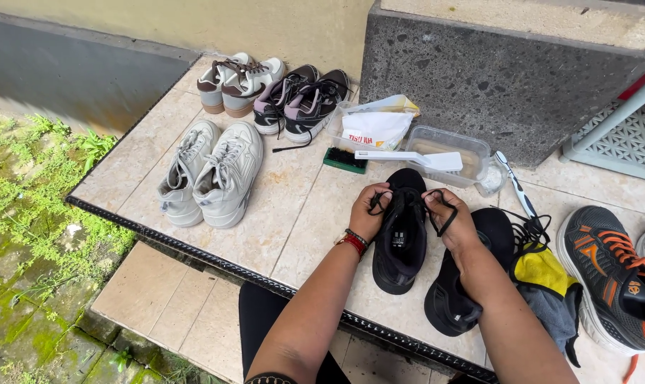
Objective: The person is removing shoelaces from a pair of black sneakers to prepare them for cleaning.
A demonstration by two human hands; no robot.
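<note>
Both hands pinch black laces: left hand (369,212), right hand (456,222), over black shoe (401,238). White sneakers (210,174) at nine o'clock.

White sneakers (210,174), a green brush (344,161) and a clear tub (450,146) sit on the tiled ledge (287,220).

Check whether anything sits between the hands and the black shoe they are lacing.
Nothing does. The left hand and right hand each already pinch a black lace end directly over the black shoe.
</note>
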